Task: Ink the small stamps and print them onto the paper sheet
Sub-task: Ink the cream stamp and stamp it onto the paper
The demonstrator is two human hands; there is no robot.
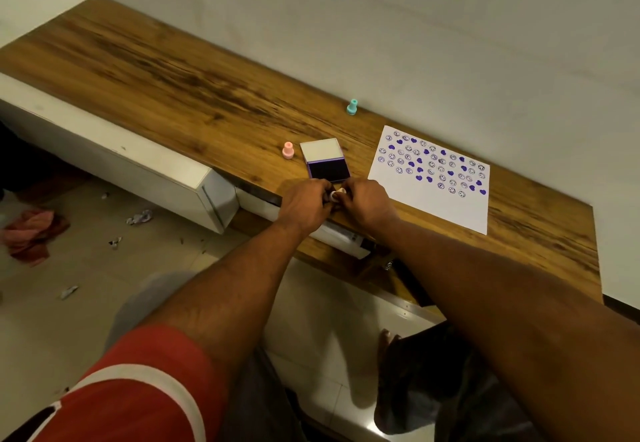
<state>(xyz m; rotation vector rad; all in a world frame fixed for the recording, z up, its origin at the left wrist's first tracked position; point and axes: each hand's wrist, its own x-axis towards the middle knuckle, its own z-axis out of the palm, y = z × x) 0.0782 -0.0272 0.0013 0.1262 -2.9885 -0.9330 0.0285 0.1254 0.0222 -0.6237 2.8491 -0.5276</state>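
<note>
Fingers of the left hand (304, 204) and right hand (363, 202) are closed together on a small pale round stamp (336, 194) at the counter's (173, 77) front edge, just before the open purple ink pad (329, 168). It should be pressed squarely into the ink, then onto bare white paper sheet (450, 206) below the printed rows.

Pink stamp (288, 150) upright beside open ink pad (328, 168); printed paper sheet (433, 178) right.

A small pale stamp (336, 195) shows only partly, hidden between both hands' fingers (341, 189).
</note>
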